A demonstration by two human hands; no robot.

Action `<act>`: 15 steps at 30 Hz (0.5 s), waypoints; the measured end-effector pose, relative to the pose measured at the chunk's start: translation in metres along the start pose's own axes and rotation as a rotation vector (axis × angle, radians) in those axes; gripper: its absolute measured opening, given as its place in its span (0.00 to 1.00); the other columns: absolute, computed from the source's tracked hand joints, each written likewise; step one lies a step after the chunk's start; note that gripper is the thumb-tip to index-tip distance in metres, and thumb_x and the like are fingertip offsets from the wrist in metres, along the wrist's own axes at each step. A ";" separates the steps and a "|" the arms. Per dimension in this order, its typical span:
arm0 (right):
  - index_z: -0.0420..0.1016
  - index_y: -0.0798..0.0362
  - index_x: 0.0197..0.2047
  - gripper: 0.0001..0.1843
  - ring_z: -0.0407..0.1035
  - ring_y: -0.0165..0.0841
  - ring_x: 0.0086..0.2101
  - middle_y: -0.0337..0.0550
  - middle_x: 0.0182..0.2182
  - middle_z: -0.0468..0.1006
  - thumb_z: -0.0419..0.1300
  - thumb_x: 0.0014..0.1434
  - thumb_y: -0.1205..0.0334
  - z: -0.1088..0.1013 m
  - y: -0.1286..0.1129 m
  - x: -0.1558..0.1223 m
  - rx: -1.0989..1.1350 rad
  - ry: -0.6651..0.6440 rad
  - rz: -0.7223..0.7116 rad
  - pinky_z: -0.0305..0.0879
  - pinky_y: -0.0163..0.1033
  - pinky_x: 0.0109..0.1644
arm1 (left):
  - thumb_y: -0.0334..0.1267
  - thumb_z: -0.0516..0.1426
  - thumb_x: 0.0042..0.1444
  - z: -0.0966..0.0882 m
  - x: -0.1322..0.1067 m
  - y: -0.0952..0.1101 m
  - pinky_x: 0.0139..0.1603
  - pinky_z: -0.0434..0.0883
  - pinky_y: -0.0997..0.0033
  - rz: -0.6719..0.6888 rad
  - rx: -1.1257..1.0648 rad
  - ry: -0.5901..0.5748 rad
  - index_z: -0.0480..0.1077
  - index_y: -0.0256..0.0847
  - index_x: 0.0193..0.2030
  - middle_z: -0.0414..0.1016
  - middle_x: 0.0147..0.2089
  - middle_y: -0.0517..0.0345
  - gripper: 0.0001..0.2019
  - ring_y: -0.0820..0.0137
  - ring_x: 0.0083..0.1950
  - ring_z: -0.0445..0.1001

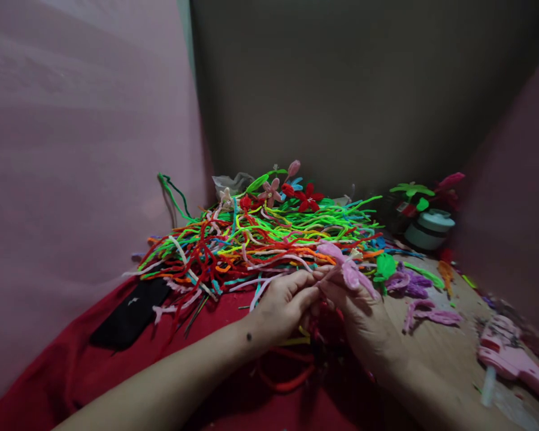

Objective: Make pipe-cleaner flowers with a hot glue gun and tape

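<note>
Pink fuzzy wire is making up the pink flower (347, 267) that both hands are holding just in front of the pile of pipe cleaners (260, 242). The left hand (284, 306) is curling its fingers inward and pinching at the base of the flower with its fingertips, while the right hand (363, 320) is closing around the same base from the other side, the petals sticking up above its knuckles. The two hands are touching each other at the fingertips. A black phone (130, 314) is lying on the red cloth (94, 383) near the left forearm. Purple pieces (408, 281) are lying on the wooden table (435, 359) just beyond the right hand, and a pink glue gun (509, 353) is resting well apart at the right edge. Red flowers (308, 199) are sitting on top of the pile at the back
</note>
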State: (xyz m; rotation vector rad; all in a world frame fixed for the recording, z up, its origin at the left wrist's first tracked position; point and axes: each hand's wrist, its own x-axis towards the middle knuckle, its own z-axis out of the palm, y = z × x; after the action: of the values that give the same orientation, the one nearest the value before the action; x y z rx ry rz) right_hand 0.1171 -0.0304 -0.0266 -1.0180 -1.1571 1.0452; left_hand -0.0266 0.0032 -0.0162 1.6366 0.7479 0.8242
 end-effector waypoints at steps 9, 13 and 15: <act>0.76 0.50 0.42 0.14 0.68 0.34 0.39 0.39 0.36 0.77 0.64 0.50 0.60 0.006 0.004 -0.001 0.062 0.055 0.075 0.63 0.38 0.45 | 0.29 0.45 0.60 -0.002 -0.003 -0.023 0.42 0.70 0.71 0.514 0.756 0.129 0.62 0.39 0.52 0.75 0.42 0.51 0.15 0.70 0.42 0.74; 0.76 0.48 0.44 0.15 0.68 0.35 0.40 0.39 0.38 0.77 0.63 0.51 0.61 0.006 0.007 -0.001 0.047 0.028 0.054 0.63 0.39 0.47 | 0.28 0.45 0.59 -0.003 -0.002 -0.020 0.44 0.69 0.70 0.518 0.717 0.090 0.64 0.37 0.51 0.75 0.42 0.50 0.16 0.69 0.44 0.74; 0.77 0.47 0.42 0.13 0.68 0.35 0.43 0.40 0.40 0.77 0.63 0.52 0.61 0.006 0.006 -0.001 0.023 0.010 0.007 0.61 0.40 0.51 | 0.29 0.45 0.59 -0.001 -0.003 -0.016 0.40 0.69 0.73 0.447 0.612 0.126 0.67 0.38 0.47 0.75 0.38 0.53 0.13 0.70 0.40 0.74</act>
State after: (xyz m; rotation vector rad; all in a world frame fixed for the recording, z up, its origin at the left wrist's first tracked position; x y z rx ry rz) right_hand 0.1100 -0.0296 -0.0321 -1.0085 -1.1321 1.0555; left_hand -0.0295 0.0046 -0.0316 2.3720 0.7792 1.0875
